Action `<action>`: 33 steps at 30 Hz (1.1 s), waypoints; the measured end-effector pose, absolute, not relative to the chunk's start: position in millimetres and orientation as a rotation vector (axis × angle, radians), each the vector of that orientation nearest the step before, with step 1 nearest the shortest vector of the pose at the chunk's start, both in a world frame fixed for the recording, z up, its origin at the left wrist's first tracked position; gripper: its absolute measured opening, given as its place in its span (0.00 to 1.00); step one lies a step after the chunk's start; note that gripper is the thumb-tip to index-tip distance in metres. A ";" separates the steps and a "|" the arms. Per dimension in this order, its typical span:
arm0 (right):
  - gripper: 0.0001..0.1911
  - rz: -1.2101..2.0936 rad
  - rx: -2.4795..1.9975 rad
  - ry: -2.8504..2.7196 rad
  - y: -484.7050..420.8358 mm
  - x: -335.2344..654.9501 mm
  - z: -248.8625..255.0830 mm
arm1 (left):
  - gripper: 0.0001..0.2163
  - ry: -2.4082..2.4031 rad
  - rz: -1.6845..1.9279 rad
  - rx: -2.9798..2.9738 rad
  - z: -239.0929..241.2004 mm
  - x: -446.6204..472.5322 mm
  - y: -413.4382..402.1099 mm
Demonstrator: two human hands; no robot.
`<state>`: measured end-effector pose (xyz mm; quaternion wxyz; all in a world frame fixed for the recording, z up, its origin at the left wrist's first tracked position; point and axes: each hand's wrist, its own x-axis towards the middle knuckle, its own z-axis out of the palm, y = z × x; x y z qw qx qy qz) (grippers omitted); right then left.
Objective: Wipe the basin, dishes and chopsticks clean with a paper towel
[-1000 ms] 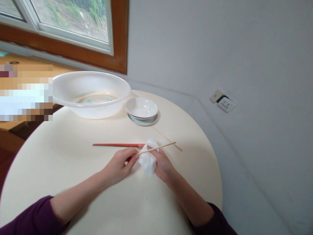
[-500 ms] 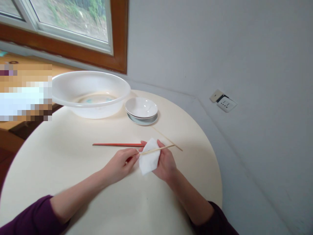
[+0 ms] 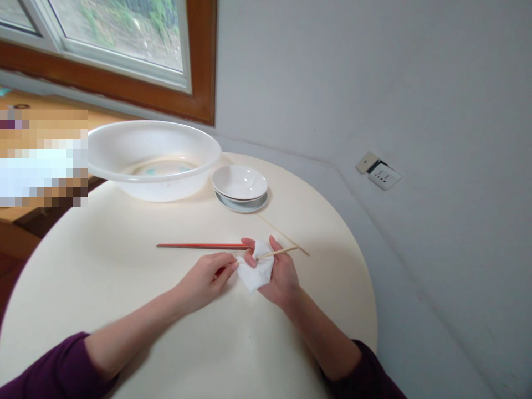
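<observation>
My left hand point(image 3: 208, 279) pinches the near end of a light wooden chopstick point(image 3: 282, 252) just above the round cream table point(image 3: 124, 288). Around the chopstick's middle my right hand point(image 3: 279, 274) wraps a white tissue point(image 3: 257, 271), with thumb and fingers folded over it. The chopstick's far tip sticks out to the right of the tissue. A second light chopstick point(image 3: 301, 249) lies on the table behind my right hand. A pair of red chopsticks point(image 3: 199, 245) lies flat just beyond my left hand.
A large translucent plastic basin point(image 3: 152, 158) stands at the table's far left. Two stacked white saucers point(image 3: 240, 187) sit to its right. A wall with a socket point(image 3: 380, 174) runs along the right; a window is at top left.
My right hand has turned palm up and folded the tissue round the chopstick, covering more of its length. My left hand has stayed in place.
</observation>
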<state>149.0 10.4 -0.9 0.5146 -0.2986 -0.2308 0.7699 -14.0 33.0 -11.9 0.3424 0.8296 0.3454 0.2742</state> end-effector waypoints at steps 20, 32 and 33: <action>0.23 1.681 -0.721 -0.476 11.6 159.1 4.0 | 0.13 0.961 0.718 2.149 -7.7 -13.9 33.3; 0.24 1.564 -0.749 -0.522 11.4 170.4 15.8 | 0.14 0.954 0.734 2.172 -9.0 -14.6 32.6; 0.24 1.559 -0.752 -0.533 11.5 171.0 15.6 | 0.13 0.943 0.733 2.177 -9.7 -14.6 32.4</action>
